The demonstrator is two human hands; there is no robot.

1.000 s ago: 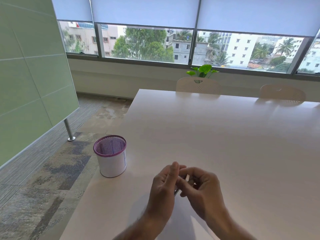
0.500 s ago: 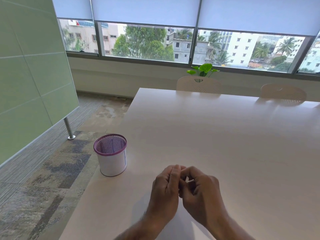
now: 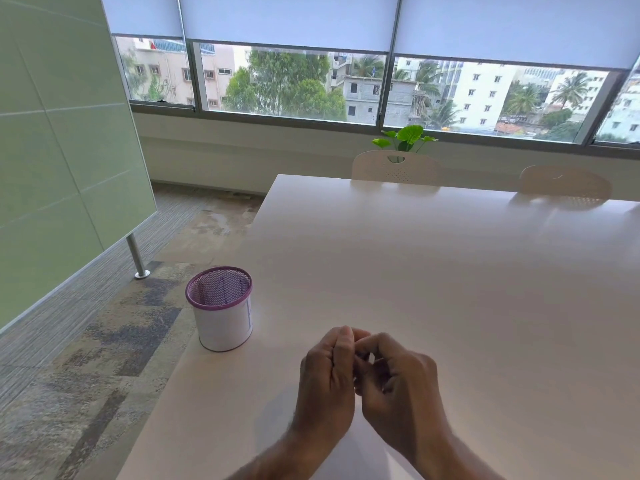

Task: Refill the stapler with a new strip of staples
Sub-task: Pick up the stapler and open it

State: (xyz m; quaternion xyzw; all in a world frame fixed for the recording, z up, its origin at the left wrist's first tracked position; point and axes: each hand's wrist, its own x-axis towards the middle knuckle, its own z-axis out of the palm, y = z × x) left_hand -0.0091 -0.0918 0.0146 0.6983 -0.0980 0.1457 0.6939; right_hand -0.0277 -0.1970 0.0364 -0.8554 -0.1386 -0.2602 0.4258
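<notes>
Both my hands are held together just above the white table (image 3: 450, 289), near its front edge. My left hand (image 3: 327, 379) has its fingers curled inward, back of the hand toward me. The curled fingers of my right hand (image 3: 401, 386) meet the left fingertips. Between them only a sliver of a small dark object (image 3: 363, 356) shows, and both hands pinch it. Whether it is the stapler or the staple strip cannot be told. No other stapler or staples can be seen on the table.
A purple-rimmed mesh pen cup (image 3: 223, 320) with a white wrap stands near the table's left edge, left of my hands. Two pale chairs (image 3: 394, 168) (image 3: 564, 181) stand at the far side. A green panel (image 3: 62, 150) on a metal leg stands at the left.
My hands have closed tighter together. The gap that showed a dark sliver a second ago is almost gone, and the right fingers have curled in against the left.
</notes>
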